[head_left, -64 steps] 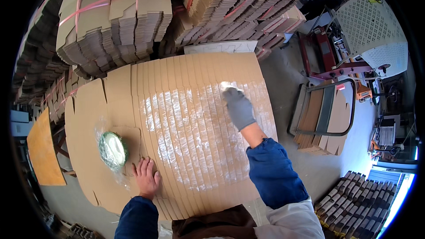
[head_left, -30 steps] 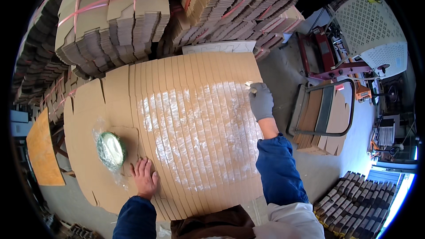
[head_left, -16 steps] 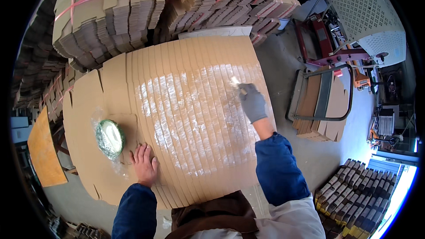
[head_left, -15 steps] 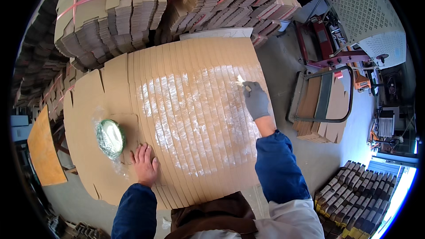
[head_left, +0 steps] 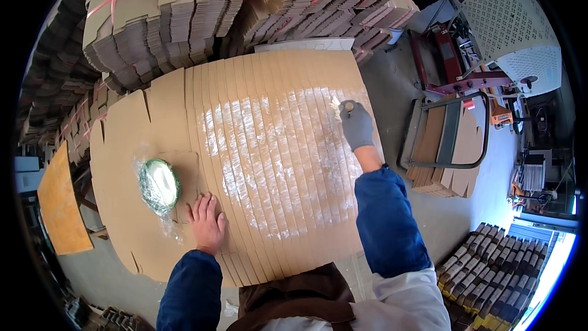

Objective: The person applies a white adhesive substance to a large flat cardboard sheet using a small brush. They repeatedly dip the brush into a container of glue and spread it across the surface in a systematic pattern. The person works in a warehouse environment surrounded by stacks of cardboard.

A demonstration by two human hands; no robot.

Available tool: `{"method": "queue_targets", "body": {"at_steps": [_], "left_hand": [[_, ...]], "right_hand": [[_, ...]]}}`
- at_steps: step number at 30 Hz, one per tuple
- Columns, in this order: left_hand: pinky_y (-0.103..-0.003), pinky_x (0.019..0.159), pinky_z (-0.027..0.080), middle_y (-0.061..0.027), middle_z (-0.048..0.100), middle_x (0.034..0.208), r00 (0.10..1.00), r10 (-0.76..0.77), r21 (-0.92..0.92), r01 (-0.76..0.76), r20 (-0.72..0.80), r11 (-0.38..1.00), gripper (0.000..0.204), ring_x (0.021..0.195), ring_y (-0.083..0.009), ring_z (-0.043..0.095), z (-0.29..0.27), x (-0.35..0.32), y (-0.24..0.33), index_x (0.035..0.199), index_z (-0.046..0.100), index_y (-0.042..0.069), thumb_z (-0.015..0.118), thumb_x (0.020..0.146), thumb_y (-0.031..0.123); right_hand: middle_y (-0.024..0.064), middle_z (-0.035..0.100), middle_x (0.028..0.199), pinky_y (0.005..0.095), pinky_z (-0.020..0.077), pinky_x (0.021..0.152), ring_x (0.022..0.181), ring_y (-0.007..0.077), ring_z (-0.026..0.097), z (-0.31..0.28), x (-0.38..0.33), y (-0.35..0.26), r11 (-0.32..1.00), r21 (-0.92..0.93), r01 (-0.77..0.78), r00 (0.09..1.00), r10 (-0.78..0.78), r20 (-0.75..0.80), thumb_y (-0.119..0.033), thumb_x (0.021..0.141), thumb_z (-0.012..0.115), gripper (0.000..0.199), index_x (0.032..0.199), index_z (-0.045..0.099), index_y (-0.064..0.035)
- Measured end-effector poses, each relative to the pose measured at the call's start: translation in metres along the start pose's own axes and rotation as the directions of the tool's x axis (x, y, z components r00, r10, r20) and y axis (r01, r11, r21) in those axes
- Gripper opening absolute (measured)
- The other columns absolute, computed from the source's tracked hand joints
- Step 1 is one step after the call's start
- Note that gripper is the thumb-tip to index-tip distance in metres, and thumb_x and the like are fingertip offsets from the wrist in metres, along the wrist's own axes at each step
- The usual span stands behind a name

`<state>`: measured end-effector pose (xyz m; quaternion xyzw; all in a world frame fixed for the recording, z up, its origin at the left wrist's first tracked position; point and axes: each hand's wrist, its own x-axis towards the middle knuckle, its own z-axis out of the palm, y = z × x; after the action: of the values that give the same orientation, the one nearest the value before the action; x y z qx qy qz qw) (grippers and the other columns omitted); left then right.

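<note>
the bare left hand [head_left: 208,220] lies flat on overlapped cardboard sheets [head_left: 278,72], near the green bowl [head_left: 178,185]; from afar i judge the sheets light, bendable, slick under the white coating [head_left: 282,165], best held by plain margins. well apart and farther, the gloved right hand [head_left: 357,125] closes round what looks like a brush [head_left: 336,108], likely light, soft-tipped, best gripped by its handle, at the coating's far right corner, further right than two seconds ago.
</note>
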<state>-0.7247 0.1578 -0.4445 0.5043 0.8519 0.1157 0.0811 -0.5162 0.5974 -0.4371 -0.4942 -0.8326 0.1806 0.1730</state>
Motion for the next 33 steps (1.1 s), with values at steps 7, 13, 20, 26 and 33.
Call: {"method": "queue_targets", "body": {"at_steps": [7,13,20,26,33], "left_hand": [[-0.062,0.117,0.016,-0.0094,0.046,0.146,1.000,-0.010,0.001,0.010,0.018,1.000,0.053,0.138,-0.0325,0.038,-0.004,-0.005,-0.004,0.137,0.050,0.007,0.060,0.087,0.025],[-0.062,0.117,0.015,-0.0100,0.046,0.147,1.000,-0.019,0.016,0.018,0.023,1.000,0.052,0.139,-0.0322,0.036,-0.002,-0.010,-0.009,0.137,0.050,0.007,0.058,0.088,0.025],[-0.062,0.117,0.015,-0.0096,0.045,0.147,0.999,-0.026,-0.002,0.026,0.021,1.000,0.051,0.140,-0.0322,0.036,0.001,-0.011,-0.004,0.137,0.050,0.008,0.057,0.090,0.025],[-0.061,0.117,0.015,-0.0097,0.044,0.148,1.000,0.007,-0.006,-0.007,0.022,1.000,0.051,0.140,-0.0329,0.036,-0.002,-0.003,-0.003,0.139,0.048,0.008,0.057,0.090,0.023],[-0.059,0.118,0.014,-0.0106,0.043,0.148,1.000,0.020,0.002,-0.020,0.005,1.000,0.052,0.140,-0.0336,0.034,-0.002,-0.001,-0.001,0.140,0.046,0.007,0.054,0.091,0.020]], "right_hand": [[0.0187,0.064,0.102,0.0521,0.0527,0.074,0.085,0.0427,0.065,0.001,-0.011,-0.006,0.998,-0.053,-0.017,1.000,0.016,-0.021,-0.021,0.092,0.059,0.011,0.099,0.062,-0.0128],[0.0193,0.066,0.095,0.0487,0.0535,0.078,0.089,0.0420,0.066,-0.014,-0.059,-0.020,0.990,0.133,0.038,0.999,-0.034,-0.032,-0.025,0.089,0.063,0.020,0.104,0.069,-0.0138],[0.0157,0.066,0.098,0.0488,0.0537,0.071,0.082,0.0402,0.066,-0.029,-0.062,-0.008,0.998,0.049,0.034,0.997,-0.030,-0.077,-0.022,0.091,0.062,0.013,0.100,0.067,-0.0151],[0.0139,0.066,0.094,0.0481,0.0548,0.070,0.081,0.0397,0.066,-0.039,-0.063,0.020,0.996,-0.085,-0.023,0.995,0.015,-0.097,-0.022,0.090,0.063,0.016,0.104,0.066,-0.0157],[0.0132,0.065,0.099,0.0497,0.0543,0.073,0.084,0.0393,0.067,-0.026,-0.097,0.004,1.000,-0.010,0.018,0.999,-0.017,0.029,-0.019,0.090,0.062,0.017,0.107,0.066,-0.0169]]}}
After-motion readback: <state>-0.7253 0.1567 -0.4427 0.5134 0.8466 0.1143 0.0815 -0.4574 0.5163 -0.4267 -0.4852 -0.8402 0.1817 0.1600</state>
